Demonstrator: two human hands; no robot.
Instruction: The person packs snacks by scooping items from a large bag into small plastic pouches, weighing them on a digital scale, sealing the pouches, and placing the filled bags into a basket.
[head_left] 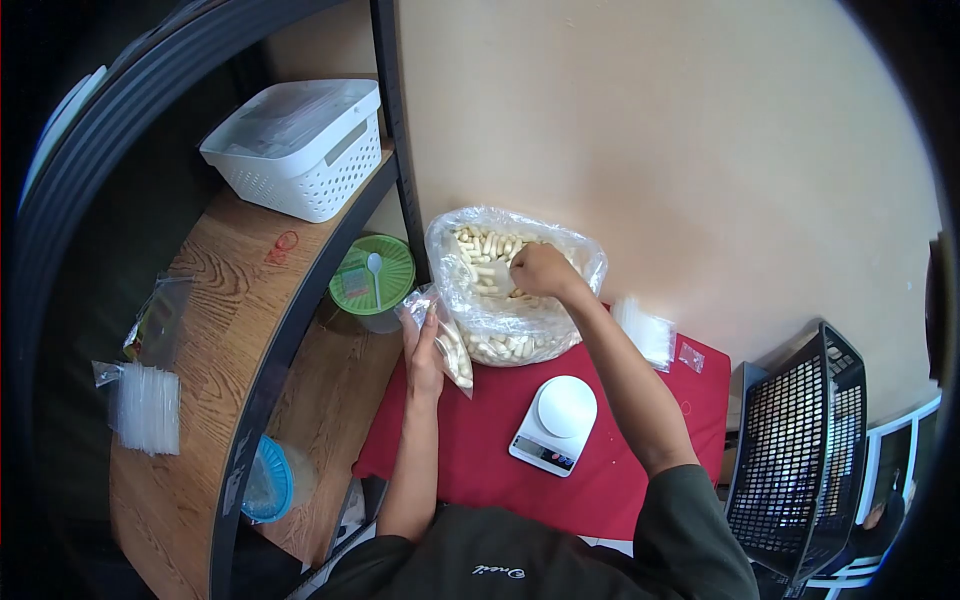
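Note:
A large clear plastic bag [520, 325] stands wide at the mouth on the red cloth, full of pale, finger-shaped snack pieces [487, 243]. My right hand [545, 270] is inside its mouth, fingers closed around a whitish translucent piece [497, 274] that looks like a scoop; most of it is hidden. To the left, my left hand [424, 362] grips a small clear plastic bag [455, 358] partly filled with the same pieces. This small bag hangs tilted beside the large one. Nearer to me sits a white kitchen scale [553, 425] with a round top and nothing on it.
A red-covered table [640, 470] bears a stack of clear bags [648, 335]. A green-lidded tub [372, 275] with a white spoon [375, 278] stands left. On the wooden shelf [215, 340] are a white basket [300, 160] and more bags [148, 408]. Black crates [800, 450] stand right.

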